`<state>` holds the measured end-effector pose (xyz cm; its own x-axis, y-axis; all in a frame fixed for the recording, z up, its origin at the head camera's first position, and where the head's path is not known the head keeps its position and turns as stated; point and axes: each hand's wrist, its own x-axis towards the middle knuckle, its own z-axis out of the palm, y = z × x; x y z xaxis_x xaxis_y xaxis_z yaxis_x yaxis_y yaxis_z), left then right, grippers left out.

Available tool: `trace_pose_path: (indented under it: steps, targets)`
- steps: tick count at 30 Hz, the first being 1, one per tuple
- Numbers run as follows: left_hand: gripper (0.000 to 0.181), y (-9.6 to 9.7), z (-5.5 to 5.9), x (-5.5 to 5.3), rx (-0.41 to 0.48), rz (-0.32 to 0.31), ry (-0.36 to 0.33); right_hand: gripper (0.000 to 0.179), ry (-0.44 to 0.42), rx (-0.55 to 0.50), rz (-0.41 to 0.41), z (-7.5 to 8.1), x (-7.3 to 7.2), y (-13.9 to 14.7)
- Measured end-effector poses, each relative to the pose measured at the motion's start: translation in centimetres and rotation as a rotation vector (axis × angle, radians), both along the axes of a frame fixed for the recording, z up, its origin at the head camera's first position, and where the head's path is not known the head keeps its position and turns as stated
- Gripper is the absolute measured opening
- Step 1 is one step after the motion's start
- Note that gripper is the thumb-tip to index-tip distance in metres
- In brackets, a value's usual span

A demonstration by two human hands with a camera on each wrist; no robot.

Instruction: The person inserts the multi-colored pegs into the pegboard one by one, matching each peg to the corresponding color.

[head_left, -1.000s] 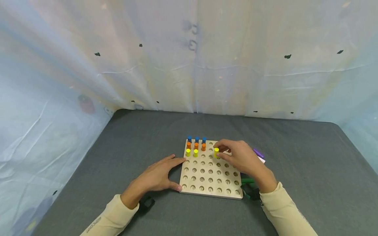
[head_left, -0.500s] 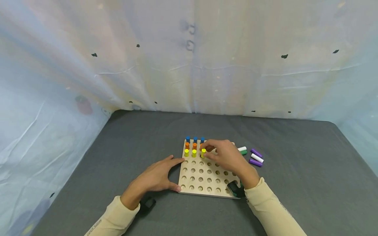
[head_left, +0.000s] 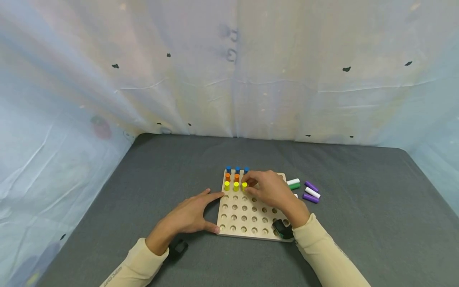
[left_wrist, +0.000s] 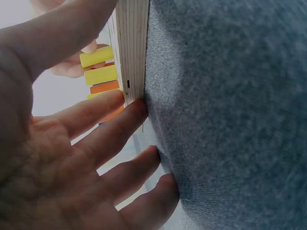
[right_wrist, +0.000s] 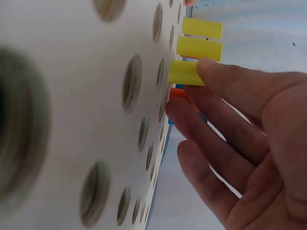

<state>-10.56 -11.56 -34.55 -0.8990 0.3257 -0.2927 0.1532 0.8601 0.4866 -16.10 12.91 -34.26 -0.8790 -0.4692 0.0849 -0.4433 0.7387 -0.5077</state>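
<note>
A wooden pegboard (head_left: 249, 224) with rows of round holes lies on the table. My right hand (head_left: 272, 191) pinches a yellow peg (head_left: 244, 185) between thumb and fingers; the right wrist view shows this yellow peg (right_wrist: 184, 73) standing in the board, third in its row. Two more yellow pegs (head_left: 231, 186) stand left of it. Behind them come orange pegs (head_left: 227, 177), partly hidden by the hand, then blue pegs (head_left: 228, 170) at the far edge. With fingers spread, my left hand (head_left: 188, 213) touches the board's left edge, which the left wrist view (left_wrist: 132, 57) shows closely.
Right of the board lie loose pegs: white (head_left: 293, 181), green (head_left: 294, 186) and purple (head_left: 310, 198), with another white peg (head_left: 312, 192) among them. The table has a dark grey cloth (head_left: 179, 159). A pale curtain (head_left: 265, 99) hangs behind it.
My right hand has carried the yellow peg left to the third place in the yellow row, and the peg now sits lower. The left hand stays at the board's edge.
</note>
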Motion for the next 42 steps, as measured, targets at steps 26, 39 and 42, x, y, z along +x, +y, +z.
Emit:
trace_pose_path:
  steps: [26, 39, 42]
  targets:
    - [0.094, 0.0, -0.1, -0.2, -0.017, 0.002, -0.009, 0.027, 0.023, 0.043, 0.022, 0.1, 4.4, 10.7]
    - [0.095, 0.0, -0.3, -0.3, -0.018, 0.006, -0.018, 0.019, -0.07, 0.035, 0.102, -0.8, 5.6, 13.2]
    - [0.095, -0.1, -0.3, -0.3, -0.016, 0.009, -0.015, 0.018, -0.077, 0.051, 0.114, -1.1, 5.4, 13.2]
